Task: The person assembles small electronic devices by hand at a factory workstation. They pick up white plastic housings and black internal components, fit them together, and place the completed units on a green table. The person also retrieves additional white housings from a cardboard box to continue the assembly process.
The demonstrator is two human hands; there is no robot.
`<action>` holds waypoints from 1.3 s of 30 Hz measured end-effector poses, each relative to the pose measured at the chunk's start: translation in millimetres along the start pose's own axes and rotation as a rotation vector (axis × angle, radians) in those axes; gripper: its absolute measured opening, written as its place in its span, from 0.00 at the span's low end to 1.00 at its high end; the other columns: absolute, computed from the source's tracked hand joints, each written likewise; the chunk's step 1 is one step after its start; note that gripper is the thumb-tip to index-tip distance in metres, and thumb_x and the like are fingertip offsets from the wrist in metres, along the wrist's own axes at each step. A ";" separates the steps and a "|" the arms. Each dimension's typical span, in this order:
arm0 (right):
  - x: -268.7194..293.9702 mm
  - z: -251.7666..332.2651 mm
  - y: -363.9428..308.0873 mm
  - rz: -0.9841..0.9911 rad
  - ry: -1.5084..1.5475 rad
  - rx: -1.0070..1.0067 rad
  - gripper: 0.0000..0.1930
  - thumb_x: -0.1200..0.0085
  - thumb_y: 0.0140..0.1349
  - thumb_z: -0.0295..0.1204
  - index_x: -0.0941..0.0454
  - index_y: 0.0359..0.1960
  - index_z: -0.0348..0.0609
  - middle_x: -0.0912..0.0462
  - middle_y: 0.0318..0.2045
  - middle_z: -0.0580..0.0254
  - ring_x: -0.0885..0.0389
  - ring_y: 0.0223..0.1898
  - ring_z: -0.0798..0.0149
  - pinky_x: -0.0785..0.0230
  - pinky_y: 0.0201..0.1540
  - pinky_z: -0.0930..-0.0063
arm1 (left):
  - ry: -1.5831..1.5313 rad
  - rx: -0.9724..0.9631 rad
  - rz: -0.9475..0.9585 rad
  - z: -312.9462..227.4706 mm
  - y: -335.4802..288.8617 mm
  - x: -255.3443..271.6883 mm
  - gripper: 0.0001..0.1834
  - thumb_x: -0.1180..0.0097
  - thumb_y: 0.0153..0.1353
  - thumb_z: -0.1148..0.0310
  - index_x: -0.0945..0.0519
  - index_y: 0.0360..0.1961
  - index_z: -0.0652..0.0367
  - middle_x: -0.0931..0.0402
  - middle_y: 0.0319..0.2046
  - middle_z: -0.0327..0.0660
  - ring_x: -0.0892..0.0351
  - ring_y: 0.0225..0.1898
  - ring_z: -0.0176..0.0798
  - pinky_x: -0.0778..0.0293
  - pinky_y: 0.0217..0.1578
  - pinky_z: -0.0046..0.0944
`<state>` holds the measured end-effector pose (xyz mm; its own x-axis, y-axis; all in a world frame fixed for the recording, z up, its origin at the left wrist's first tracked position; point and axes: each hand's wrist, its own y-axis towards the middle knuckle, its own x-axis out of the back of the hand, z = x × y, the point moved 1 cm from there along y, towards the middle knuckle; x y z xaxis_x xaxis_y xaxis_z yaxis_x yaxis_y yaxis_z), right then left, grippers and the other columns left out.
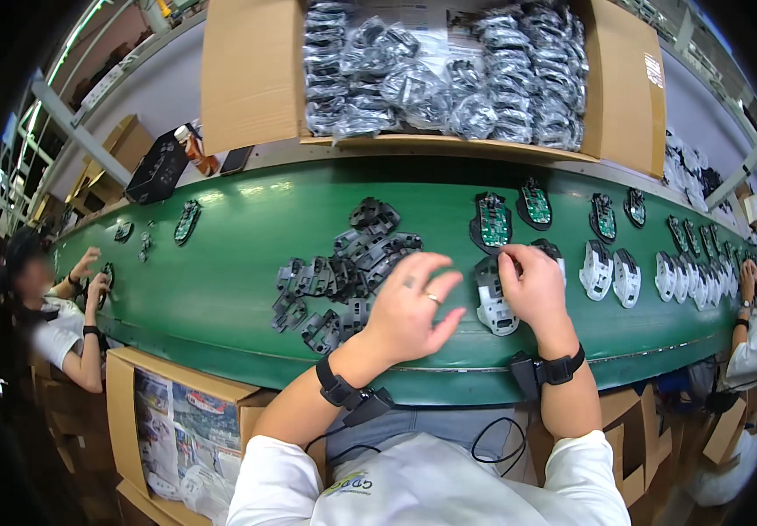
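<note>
My left hand [414, 307] hovers over the right side of a pile of dark grey plastic mouse frames [343, 263], its fingers apart and nothing in them. Close by, my right hand [532, 285] is curled with thumb and fingers drawn together at the upper end of a light grey mouse shell [496, 311]. The fingers hide part of that shell. Another shell [552, 252] shows partly behind the right hand. Just beyond the fingertips lies a black mouse base with a green circuit board [492, 221]; a second such base [535, 204] lies to its right.
The green conveyor belt [238, 254] carries more shells [597, 270] and bases [602, 217] at right. Behind it stands an open carton [449, 145] of plastic-wrapped parts. Co-workers sit at far left [49, 316] and far right [756, 333]. A carton [120, 412] stands at my left.
</note>
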<state>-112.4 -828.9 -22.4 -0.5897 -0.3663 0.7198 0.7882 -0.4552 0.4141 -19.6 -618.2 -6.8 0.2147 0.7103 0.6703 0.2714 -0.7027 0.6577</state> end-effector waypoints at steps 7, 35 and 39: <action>4.1 38.2 -11.3 0.194 -0.048 0.331 0.38 0.30 0.54 0.47 0.26 0.65 0.43 0.31 0.67 0.35 0.34 0.68 0.32 0.39 0.70 0.44 | 0.327 -0.023 0.476 -11.7 -23.1 62.3 0.40 0.29 0.48 0.41 0.21 0.61 0.49 0.37 0.69 0.54 0.44 0.73 0.64 0.48 0.69 0.72; -234.4 283.8 41.0 0.712 0.037 0.755 0.54 0.35 0.44 0.72 0.30 0.71 0.56 0.51 0.78 0.40 0.56 0.77 0.27 0.59 0.70 0.19 | 0.819 0.922 0.408 199.7 -210.7 338.1 0.67 0.30 0.46 0.30 0.51 0.80 0.47 0.50 0.73 0.72 0.47 0.74 0.72 0.47 0.71 0.66; -305.6 367.9 52.6 0.700 0.078 0.661 0.55 0.36 0.43 0.73 0.30 0.72 0.57 0.51 0.79 0.45 0.59 0.78 0.32 0.64 0.72 0.20 | 0.852 0.579 0.219 134.5 -196.8 379.3 0.54 0.28 0.54 0.45 0.41 0.76 0.53 0.36 0.68 0.64 0.35 0.69 0.64 0.35 0.67 0.53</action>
<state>174.0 -442.4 -15.6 0.0603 -0.4451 0.8935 0.8915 0.4266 0.1524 134.7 -204.9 71.8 -0.3562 0.1491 0.9224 0.7616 -0.5256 0.3791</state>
